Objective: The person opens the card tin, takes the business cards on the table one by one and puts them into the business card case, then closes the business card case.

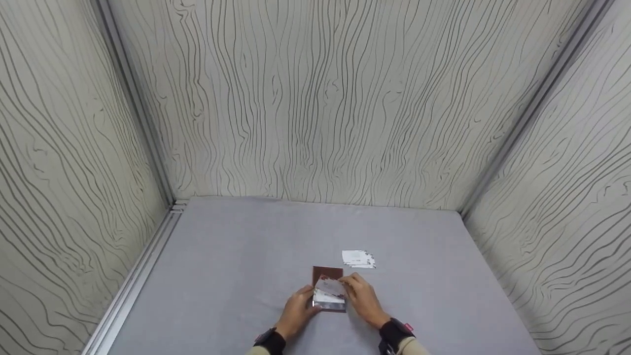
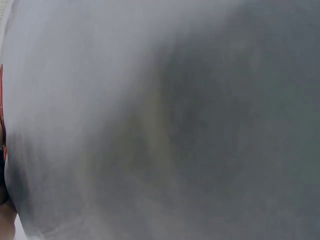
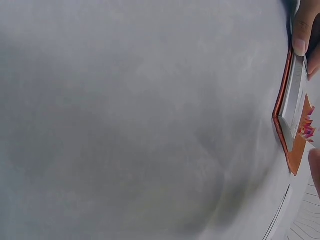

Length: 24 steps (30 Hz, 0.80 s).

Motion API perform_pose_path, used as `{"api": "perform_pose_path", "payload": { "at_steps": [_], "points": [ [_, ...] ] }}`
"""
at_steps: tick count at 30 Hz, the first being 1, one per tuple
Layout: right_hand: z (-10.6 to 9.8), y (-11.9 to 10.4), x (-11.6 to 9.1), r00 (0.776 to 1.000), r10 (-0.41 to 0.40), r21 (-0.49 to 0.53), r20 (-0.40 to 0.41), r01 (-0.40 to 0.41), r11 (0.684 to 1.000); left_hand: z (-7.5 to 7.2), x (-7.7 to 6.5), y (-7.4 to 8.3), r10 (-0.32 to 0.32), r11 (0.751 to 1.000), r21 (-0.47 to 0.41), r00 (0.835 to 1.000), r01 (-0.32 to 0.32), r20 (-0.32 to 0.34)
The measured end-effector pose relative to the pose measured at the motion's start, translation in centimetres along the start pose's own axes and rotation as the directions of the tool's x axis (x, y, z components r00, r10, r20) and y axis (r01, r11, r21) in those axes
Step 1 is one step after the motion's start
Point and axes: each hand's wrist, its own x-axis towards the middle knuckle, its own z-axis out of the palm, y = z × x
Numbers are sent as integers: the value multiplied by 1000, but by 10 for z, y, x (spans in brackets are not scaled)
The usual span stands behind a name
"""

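Note:
An opened brown card case (image 1: pixel 328 271) with a silvery metal tray lies on the grey cloth. White cards (image 1: pixel 326 298) show in its tray. My left hand (image 1: pixel 296 311) grips the case along its left side, the thumb at the near corner. Tilted over the case is a white card (image 1: pixel 329 285) with red floral corners, its right edge pinched by my right hand (image 1: pixel 365 301). In the right wrist view the case's brown rim (image 3: pixel 284 85) and a thumb (image 3: pixel 301 37) on it appear at the edge. Only a sliver of the case (image 2: pixel 2 100) enters the left wrist view.
Just beyond the case, to the right, a loose fanned pile of white cards (image 1: pixel 357 259) lies on the grey cloth table (image 1: pixel 236 256). Wood-grain panels (image 1: pixel 305 98) enclose the table at the back and sides, with a metal rail (image 1: pixel 143 276) along its left edge.

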Motion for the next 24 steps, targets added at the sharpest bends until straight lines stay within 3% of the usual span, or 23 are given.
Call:
{"api": "perform_pose_path", "payload": {
  "at_steps": [17, 24],
  "points": [
    [7, -2, -4, 991, 41, -31, 126, -37, 999, 1, 0, 0, 9, 1000, 15, 1000, -9, -14],
    [8, -2, -10, 958, 152, -78, 243, -137, 988, 2, 0, -1, 24, 999, 34, 1000, -23, -20]
  ]
}}
